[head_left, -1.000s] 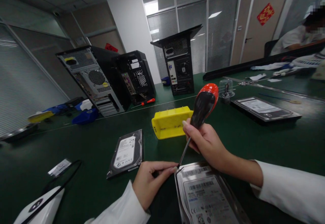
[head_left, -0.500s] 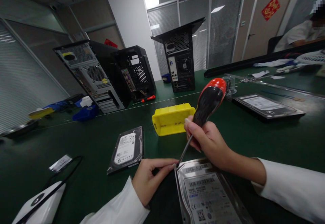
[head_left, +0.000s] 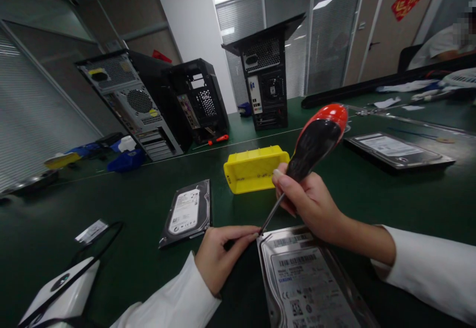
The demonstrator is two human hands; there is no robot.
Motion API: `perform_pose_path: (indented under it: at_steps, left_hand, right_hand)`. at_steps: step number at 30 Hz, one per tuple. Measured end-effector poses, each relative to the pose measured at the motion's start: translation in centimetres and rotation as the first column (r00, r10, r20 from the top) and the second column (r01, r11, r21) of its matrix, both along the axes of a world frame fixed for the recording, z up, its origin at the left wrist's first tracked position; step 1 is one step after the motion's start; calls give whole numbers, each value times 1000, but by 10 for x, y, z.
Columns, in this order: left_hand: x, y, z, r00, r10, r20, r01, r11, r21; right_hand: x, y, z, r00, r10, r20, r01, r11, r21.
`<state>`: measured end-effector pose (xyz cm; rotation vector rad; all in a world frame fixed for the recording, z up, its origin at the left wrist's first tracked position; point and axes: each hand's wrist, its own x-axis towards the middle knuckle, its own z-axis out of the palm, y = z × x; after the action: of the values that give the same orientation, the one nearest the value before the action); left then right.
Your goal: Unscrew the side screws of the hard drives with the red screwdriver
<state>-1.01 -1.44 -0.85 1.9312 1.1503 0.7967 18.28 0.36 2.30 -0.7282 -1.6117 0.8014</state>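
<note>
My right hand (head_left: 314,201) is closed around a screwdriver (head_left: 316,137) with a red and black handle, low down where handle meets shaft. The shaft slants down to the left, and its tip is at the upper left corner of a silver hard drive (head_left: 312,278) lying label up before me. At that same corner, thumb and forefinger of my left hand (head_left: 226,253) come together by the screwdriver tip. Whatever sits between those fingertips is too small to make out. Just beyond my hands stands a yellow plastic bin (head_left: 253,170), its open side facing me.
A second hard drive (head_left: 188,213) lies left of the bin, a third drive (head_left: 397,150) at the right. Computer cases (head_left: 266,85) stand at the back, with a red screwdriver (head_left: 219,139) by one. A white device with a cable (head_left: 63,288) is front left. A person (head_left: 442,47) sits far right.
The screwdriver handle leans further right than before, while its tip stays at the drive's corner. My left fingers keep their place there. The whole view has shifted slightly.
</note>
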Motion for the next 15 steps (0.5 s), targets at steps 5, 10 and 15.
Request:
perform_pose_path:
  at_steps: [5, 10, 15]
  left_hand:
    - [-2, -1, 0, 1000, -12, -21, 12, 1000, 19]
    - [-2, 0, 2, 999, -10, -40, 11, 1000, 16]
    - [-3, 0, 2, 998, -11, -56, 13, 1000, 24]
  right_hand:
    - [-2, -1, -2, 1000, 9, 11, -9, 1000, 8]
    - [-2, -1, -2, 1000, -9, 4, 9, 999, -36]
    - [-2, 0, -1, 1000, -12, 2, 12, 997, -72]
